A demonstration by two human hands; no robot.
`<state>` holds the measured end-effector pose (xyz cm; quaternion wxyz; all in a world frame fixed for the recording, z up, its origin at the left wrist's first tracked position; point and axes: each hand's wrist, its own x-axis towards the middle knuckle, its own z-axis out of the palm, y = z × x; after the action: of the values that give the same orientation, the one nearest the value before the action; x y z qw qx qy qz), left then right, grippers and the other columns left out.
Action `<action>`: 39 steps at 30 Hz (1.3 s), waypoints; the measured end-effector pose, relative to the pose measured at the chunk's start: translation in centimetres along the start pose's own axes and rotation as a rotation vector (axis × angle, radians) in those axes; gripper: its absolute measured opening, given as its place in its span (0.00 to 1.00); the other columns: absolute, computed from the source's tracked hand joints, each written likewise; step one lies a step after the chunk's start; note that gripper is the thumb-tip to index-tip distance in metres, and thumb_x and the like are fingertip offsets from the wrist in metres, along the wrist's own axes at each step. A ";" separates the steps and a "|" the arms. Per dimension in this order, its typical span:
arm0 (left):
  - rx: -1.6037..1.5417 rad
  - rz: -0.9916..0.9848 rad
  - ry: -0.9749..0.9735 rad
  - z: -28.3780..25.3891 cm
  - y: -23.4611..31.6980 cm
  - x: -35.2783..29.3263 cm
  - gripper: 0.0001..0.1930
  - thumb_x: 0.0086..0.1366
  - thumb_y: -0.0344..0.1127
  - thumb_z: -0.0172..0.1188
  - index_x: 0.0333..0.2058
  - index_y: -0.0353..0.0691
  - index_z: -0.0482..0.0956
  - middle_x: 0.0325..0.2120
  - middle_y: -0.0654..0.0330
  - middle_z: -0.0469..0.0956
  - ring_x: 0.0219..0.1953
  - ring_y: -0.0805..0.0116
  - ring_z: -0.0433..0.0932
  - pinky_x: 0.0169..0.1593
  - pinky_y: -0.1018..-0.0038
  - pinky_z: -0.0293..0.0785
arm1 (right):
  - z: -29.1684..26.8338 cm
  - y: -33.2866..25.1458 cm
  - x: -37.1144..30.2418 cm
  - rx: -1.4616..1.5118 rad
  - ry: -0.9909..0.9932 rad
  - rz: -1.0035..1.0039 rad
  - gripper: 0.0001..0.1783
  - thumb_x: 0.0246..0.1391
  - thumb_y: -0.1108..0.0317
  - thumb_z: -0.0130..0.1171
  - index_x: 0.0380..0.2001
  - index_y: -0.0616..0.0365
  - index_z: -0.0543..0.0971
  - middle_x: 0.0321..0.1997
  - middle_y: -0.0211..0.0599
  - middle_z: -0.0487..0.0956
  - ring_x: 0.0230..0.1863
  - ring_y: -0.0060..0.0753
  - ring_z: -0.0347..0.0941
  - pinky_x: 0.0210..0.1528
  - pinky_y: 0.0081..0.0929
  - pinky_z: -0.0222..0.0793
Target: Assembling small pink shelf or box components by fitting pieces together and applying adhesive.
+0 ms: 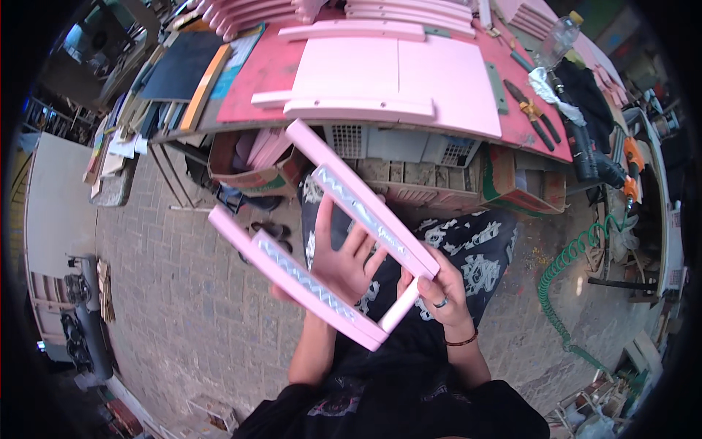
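In front of my lap is a U-shaped pink wooden frame, two long rails joined by a short crosspiece. Shiny zigzag beads, which look like glue, run along the inner strips of both rails. My right hand grips the corner where the crosspiece meets the far rail, its thumb on the crosspiece. Under the frame, my left hand is palm up with fingers spread. Its fingertips reach toward the far rail, and the near rail crosses over its thumb side.
Ahead stands a red-topped workbench with pink panels and pink rails. Pliers and a power drill lie at its right. Beneath are cardboard boxes and crates. A green coiled hose hangs at right.
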<state>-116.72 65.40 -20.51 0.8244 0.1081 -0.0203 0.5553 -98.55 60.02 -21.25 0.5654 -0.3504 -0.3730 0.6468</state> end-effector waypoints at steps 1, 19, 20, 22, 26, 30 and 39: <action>0.100 -0.019 -0.063 0.5 0.4 0.4 0.82 0.26 0.78 0.71 0.70 0.62 0.21 0.71 0.36 0.29 0.74 0.44 0.36 0.74 0.51 0.41 | 0.2 -0.4 0.1 0.076 -0.024 0.037 0.38 0.59 0.59 0.61 0.62 0.75 0.60 0.37 0.42 0.74 0.33 0.31 0.75 0.36 0.27 0.75; 0.811 0.403 0.328 15.3 4.3 13.2 0.78 0.24 0.74 0.76 0.72 0.49 0.42 0.66 0.40 0.54 0.68 0.39 0.55 0.72 0.49 0.50 | 0.2 -5.2 5.4 0.124 0.012 -0.146 0.43 0.65 0.61 0.55 0.72 0.59 0.42 0.60 0.51 0.66 0.49 0.37 0.75 0.52 0.35 0.74; 0.884 0.407 -0.024 14.6 6.1 15.4 0.76 0.28 0.73 0.75 0.72 0.46 0.42 0.66 0.41 0.55 0.68 0.42 0.57 0.72 0.52 0.52 | -0.4 -5.8 5.3 0.103 0.064 -0.187 0.41 0.65 0.62 0.54 0.72 0.59 0.45 0.59 0.50 0.68 0.47 0.36 0.76 0.50 0.32 0.75; 1.160 0.377 -0.353 16.0 8.0 19.2 0.71 0.35 0.69 0.74 0.71 0.41 0.44 0.66 0.43 0.56 0.68 0.47 0.58 0.70 0.56 0.54 | -1.7 -6.6 4.9 0.075 0.085 -0.207 0.40 0.65 0.63 0.54 0.71 0.60 0.47 0.58 0.50 0.69 0.46 0.35 0.77 0.49 0.31 0.75; 1.949 0.266 -0.744 17.4 8.3 27.2 0.64 0.40 0.62 0.71 0.71 0.39 0.49 0.64 0.42 0.57 0.66 0.47 0.59 0.68 0.54 0.55 | -3.8 -8.2 3.7 0.001 0.179 -0.242 0.37 0.65 0.64 0.55 0.70 0.62 0.51 0.56 0.48 0.70 0.45 0.35 0.77 0.47 0.28 0.76; 2.279 0.029 -0.923 12.0 4.0 31.7 0.63 0.39 0.61 0.71 0.72 0.48 0.49 0.61 0.38 0.56 0.65 0.37 0.56 0.66 0.46 0.53 | -5.5 -8.7 2.7 -0.046 0.272 -0.266 0.34 0.65 0.65 0.55 0.68 0.63 0.55 0.56 0.47 0.71 0.45 0.34 0.77 0.46 0.27 0.75; 2.559 -0.082 -0.985 7.5 0.8 32.8 0.64 0.37 0.63 0.72 0.72 0.52 0.49 0.59 0.38 0.57 0.64 0.37 0.56 0.66 0.45 0.48 | -7.6 -8.3 2.7 -0.102 0.343 -0.221 0.31 0.64 0.67 0.55 0.66 0.63 0.59 0.56 0.45 0.70 0.45 0.33 0.77 0.45 0.27 0.75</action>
<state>-104.21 94.07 -8.02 0.0733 0.9712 0.2168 0.0663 -88.28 64.04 -17.70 0.6698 -0.4404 -0.3396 0.4920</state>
